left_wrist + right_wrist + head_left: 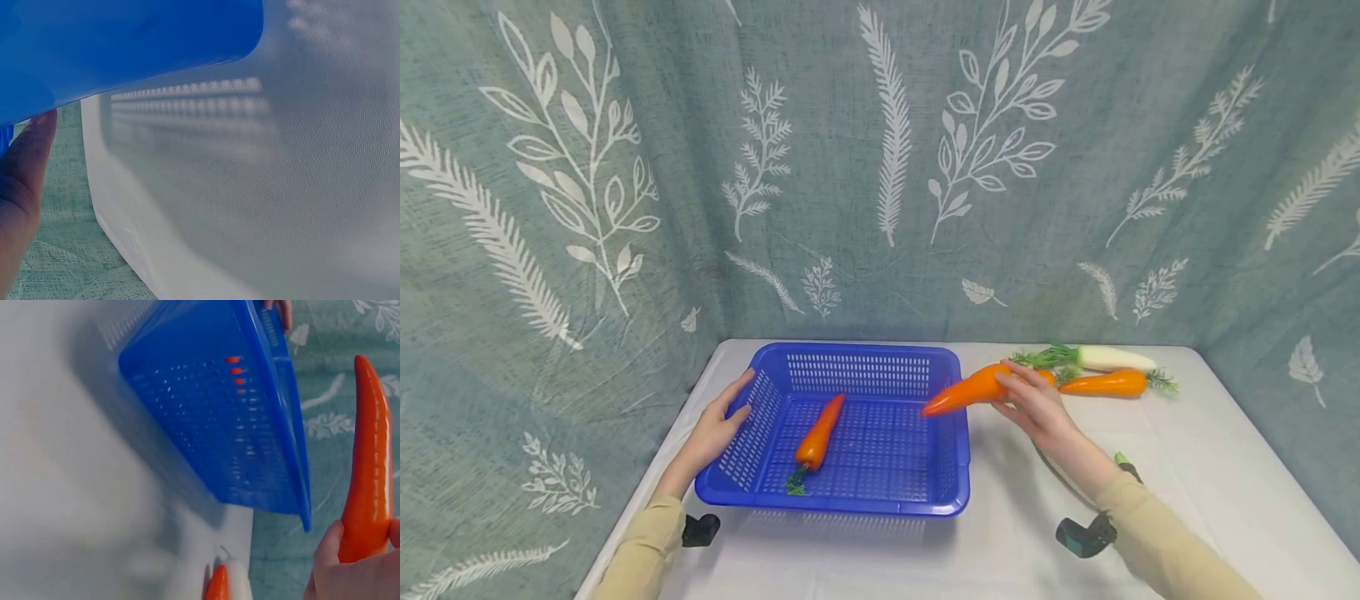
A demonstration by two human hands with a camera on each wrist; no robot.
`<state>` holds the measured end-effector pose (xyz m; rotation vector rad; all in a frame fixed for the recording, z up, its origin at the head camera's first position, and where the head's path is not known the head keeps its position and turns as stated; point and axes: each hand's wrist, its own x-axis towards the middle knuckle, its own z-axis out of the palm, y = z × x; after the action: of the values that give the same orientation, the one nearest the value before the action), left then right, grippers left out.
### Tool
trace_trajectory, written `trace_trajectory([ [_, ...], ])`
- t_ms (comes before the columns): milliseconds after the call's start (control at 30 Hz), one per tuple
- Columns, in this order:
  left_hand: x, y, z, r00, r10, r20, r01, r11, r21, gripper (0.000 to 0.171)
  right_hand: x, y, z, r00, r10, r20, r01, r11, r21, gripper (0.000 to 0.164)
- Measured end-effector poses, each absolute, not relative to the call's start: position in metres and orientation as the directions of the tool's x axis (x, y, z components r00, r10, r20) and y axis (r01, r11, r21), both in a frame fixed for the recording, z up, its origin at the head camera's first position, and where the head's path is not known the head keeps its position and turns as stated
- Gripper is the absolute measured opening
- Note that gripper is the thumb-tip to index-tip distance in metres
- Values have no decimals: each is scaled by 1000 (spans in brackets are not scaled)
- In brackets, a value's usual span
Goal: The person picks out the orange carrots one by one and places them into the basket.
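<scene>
A blue plastic basket with slotted walls stands on the white table. My left hand grips its left rim, thumb to the inside; the left wrist view shows a fingertip at the rim's edge. Inside the basket lies an orange carrot with a green leafy top. My right hand holds another carrot by its thick end, the tip pointing left over the basket's right rim. In the right wrist view this held carrot stands beside the basket, between thumb and fingers.
At the back right of the table lie a white radish with green leaves and a carrot. More orange shows just behind my right hand. A long pale thing with a green end is mostly hidden under my right forearm. Patterned curtains surround the table.
</scene>
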<state>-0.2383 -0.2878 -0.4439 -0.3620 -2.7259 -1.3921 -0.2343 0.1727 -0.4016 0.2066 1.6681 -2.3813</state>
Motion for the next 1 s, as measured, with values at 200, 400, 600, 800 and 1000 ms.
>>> trace_trajectory([
  [200, -238, -287, -444, -969, 184, 167, 243, 555, 796, 52, -234, 159, -404, -964, -95, -247, 264, -292, -919, 49],
  [400, -239, -287, -446, -967, 184, 174, 249, 568, 784, 52, -234, 145, -406, -961, -88, -261, 275, -264, -925, 54],
  [600, -240, -288, -446, -968, 186, 167, 244, 564, 789, 52, -234, 134, -408, -968, -90, -235, 249, -231, -940, 54],
  [800, -240, -288, -445, -970, 183, 157, 234, 564, 792, 53, -235, 123, -413, -974, -107, -202, 221, -218, -951, 53],
  [1000, -240, -287, -445, -972, 179, 153, 228, 565, 793, 53, -236, 109, -417, -983, -83, -166, 178, -169, -969, 48],
])
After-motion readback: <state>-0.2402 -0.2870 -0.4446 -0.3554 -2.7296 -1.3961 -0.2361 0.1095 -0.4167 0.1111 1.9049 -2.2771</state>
